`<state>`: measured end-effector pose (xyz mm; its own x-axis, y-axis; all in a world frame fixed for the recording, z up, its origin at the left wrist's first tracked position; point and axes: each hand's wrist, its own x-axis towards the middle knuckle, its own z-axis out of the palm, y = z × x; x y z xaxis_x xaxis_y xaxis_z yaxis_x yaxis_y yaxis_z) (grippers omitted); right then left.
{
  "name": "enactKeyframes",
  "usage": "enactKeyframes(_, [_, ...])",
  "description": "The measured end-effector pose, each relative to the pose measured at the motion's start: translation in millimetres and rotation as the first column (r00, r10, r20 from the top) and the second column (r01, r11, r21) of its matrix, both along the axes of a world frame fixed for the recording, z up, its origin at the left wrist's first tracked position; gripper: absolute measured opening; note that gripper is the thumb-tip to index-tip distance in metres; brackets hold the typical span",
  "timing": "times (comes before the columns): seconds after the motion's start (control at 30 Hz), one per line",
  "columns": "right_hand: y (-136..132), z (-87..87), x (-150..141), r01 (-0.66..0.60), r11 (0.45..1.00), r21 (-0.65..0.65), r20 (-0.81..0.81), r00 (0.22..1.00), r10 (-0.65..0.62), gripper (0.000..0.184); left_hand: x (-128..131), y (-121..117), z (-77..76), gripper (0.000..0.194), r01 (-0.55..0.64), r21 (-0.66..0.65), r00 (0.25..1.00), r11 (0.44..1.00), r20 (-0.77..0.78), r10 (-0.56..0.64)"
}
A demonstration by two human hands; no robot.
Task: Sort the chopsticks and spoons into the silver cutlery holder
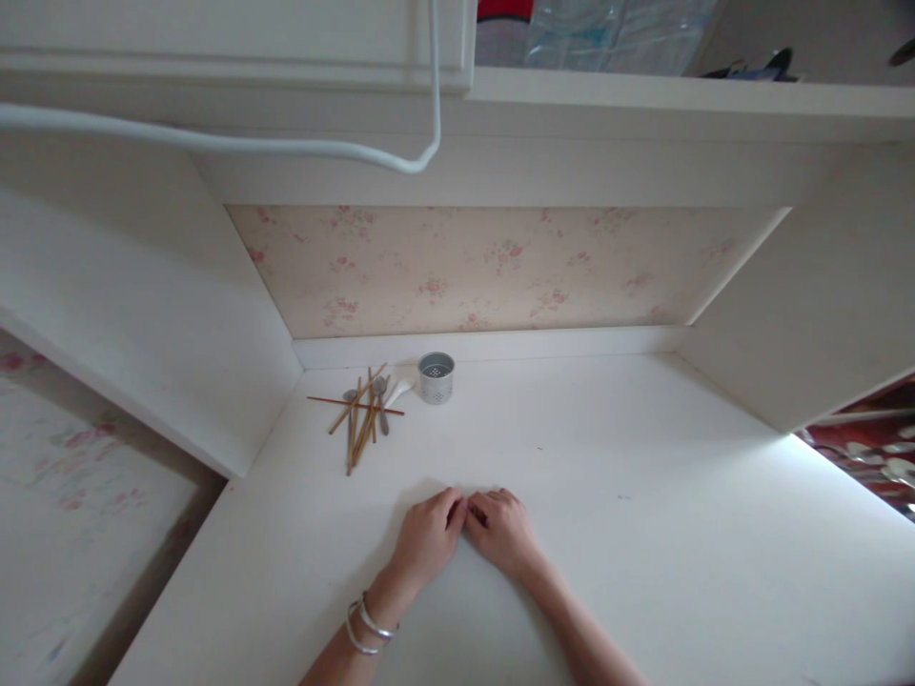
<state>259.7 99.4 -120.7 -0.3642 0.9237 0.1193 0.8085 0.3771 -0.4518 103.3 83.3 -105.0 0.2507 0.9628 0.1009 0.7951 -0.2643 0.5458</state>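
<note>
My left hand (pixel 430 534) rests on the white tabletop with its fingers curled in, two silver bangles around the wrist. Beside it, my right hand (pixel 500 529) lies curled too, the two meeting at the thumbs and index fingers. Nothing shows in either fist. Beyond my left hand, a loose pile of wooden chopsticks (pixel 362 431) lies crossed on the table. Among them are a metal spoon (pixel 383 405), a second metal spoon (pixel 350 395) partly covered, and a white spoon (pixel 398 390). Upright to their right stands a silver perforated utensil holder (pixel 436 379).
White side panels (pixel 172 314) flank the table, and a floral-papered wall (pixel 472 272) closes the back. Overhead runs a shelf (pixel 643 100) bearing plastic-wrapped items. A white cable (pixel 286 146) hangs at upper left. Red patterned fabric (pixel 872 448) shows at the right edge.
</note>
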Motion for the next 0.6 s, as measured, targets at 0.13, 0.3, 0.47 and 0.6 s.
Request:
enactKeyframes(0.13, [0.2,-0.3,0.4,0.0,1.0,0.001,0.005,1.0,0.0,0.018,0.4,-0.1,1.4,0.027,0.0,-0.008,1.0,1.0,-0.004,0.0])
enactKeyframes(0.3, [0.3,-1.1,0.7,0.006,1.0,0.0,0.01,1.0,-0.006,0.021,-0.1,1.8,2.2,0.027,0.0,-0.009,1.0,1.0,-0.005,0.0])
enactKeyframes(0.47, [-0.4,-1.6,0.3,0.009,1.0,-0.004,0.014,1.0,-0.009,0.02,1.5,0.0,-1.0,0.027,-0.001,-0.029,1.0,1.0,0.029,0.002])
enactKeyframes(0.6, [-0.3,0.3,-0.1,0.011,1.0,-0.014,0.024,1.0,-0.011,0.025,-8.2,8.4,6.5,0.027,0.016,-0.029,0.994,0.999,0.11,-0.013])
